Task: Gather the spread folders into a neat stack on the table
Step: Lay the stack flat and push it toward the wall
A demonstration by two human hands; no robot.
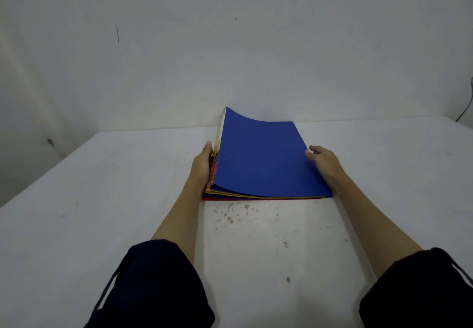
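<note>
A stack of folders [266, 160] lies on a white table [102, 199], a little past the centre of the view toward 12 o'clock, with a blue folder [258, 153] on top and thin yellow and red edges showing beneath it along the near side. A person's two bare hands flank the pile. The left hand [203, 164] sits at the stack's 9 o'clock side, palm pressed flat against the left edge, fingers extended and held together, thumb pointing away toward the wall [230, 33]. The right hand [323, 164] rests at the 3 o'clock side, fingers loosely spread and lying on the right margin of the blue cover, gripping nothing. The top folder's far left corner curls upward off the pile, at about 11 o'clock, while its near edge lies close to flush with the layers below. Both forearms reach in from 6 o'clock, with dark sleeves [158, 284] pushed up above the elbows. Grey speckled marks [230, 215] dot the tabletop just in front of the stack.
</note>
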